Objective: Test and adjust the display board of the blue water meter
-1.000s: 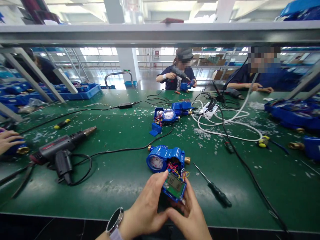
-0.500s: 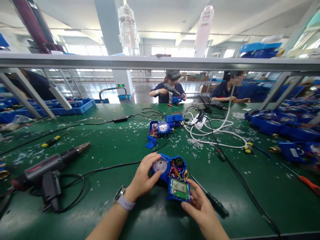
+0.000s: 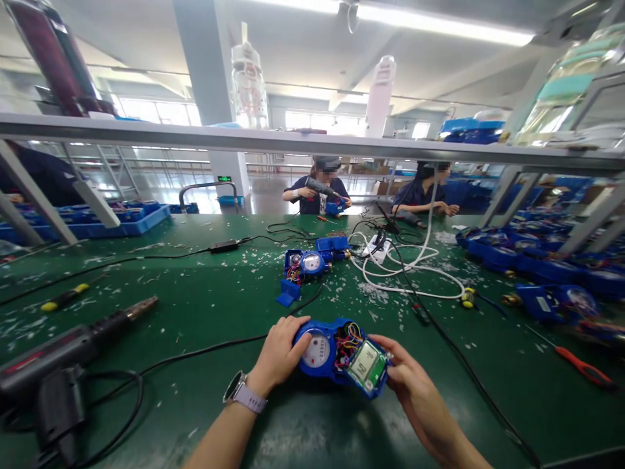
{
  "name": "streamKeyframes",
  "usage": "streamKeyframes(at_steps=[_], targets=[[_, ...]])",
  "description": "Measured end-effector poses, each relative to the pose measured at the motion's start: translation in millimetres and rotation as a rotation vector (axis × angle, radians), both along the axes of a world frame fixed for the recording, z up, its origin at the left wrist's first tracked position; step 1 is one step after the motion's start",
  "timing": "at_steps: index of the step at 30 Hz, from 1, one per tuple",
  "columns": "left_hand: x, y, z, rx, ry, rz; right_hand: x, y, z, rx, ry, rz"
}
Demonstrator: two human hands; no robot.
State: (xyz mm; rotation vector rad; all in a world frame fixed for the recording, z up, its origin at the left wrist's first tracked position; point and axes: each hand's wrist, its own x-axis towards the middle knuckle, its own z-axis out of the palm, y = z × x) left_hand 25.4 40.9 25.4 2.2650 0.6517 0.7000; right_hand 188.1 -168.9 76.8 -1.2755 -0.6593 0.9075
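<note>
A blue meter (image 3: 316, 350) with a round white dial lies on the green table in front of me, its wire compartment uncovered at the right. My left hand (image 3: 286, 348) wears a watch and is wrapped round the left side of the meter. Between the fingers and thumb of my right hand (image 3: 407, 371) is the display module (image 3: 367, 366), a green board with an LCD, tilted beside the compartment. Coloured wires (image 3: 349, 339) run from the compartment to the module. Behind them lies a second opened blue meter (image 3: 312, 262).
A heat gun (image 3: 63, 358) and a yellow-black screwdriver (image 3: 65, 297) lie at left. Black cables cross the table. White cable (image 3: 415, 277) loops behind; blue meters (image 3: 532, 254) and an orange-handled screwdriver (image 3: 583, 366) are at right. People work across the table.
My right hand has turned the display module and brought it up over the compartment's edge. The green-handled screwdriver beside my right hand no longer shows. The camera view has shifted.
</note>
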Motion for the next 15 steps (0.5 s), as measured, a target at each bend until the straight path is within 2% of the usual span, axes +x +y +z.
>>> streamKeyframes(at_steps=[3, 7, 15], targets=[[7.0, 5.4, -1.2, -0.062, -0.001, -0.001, 12.7, 23.8, 16.0, -0.012, -0.184, 0.003], [8.2, 15.9, -0.7, -0.170, -0.006, -0.061, 21.6, 51.1, 29.0, -0.031, -0.291, 0.001], [0.6, 16.4, -0.6, -0.302, -0.016, -0.173, 42.9, 75.3, 25.3, -0.076, -0.408, 0.108]])
